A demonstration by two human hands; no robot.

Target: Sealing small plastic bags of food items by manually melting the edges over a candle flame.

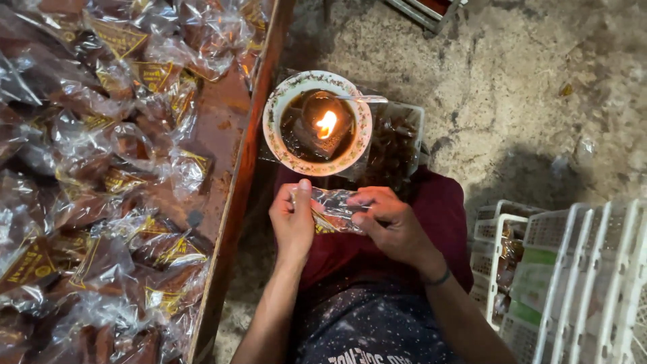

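**Both hands on a clear packet, just short of the flame**

The person sits on the floor with a small clear plastic packet (pixel 335 210) stretched between both hands. The left hand (pixel 292 219) has it pinched at one end, thumb pressed up along the edge; the right hand (pixel 393 222) is closed on the other end, fingers curled over the top. So each grip is grasping the packet, neither one slack. The packet's long axis runs across from one hand to the other, roughly level.

Straight ahead of the hands, a little way off and not touching, stands a patterned bowl (pixel 317 121) with a small flame (pixel 327 124) burning in its dark middle. The flame lies about square to the packet's length, and the left hand looks slightly nearer to it.

Out beyond the left hand, a wooden surface (pixel 237 182) carries a heap of filled packets (pixel 101 168). Past the right hand stand white plastic crates (pixel 579 269).
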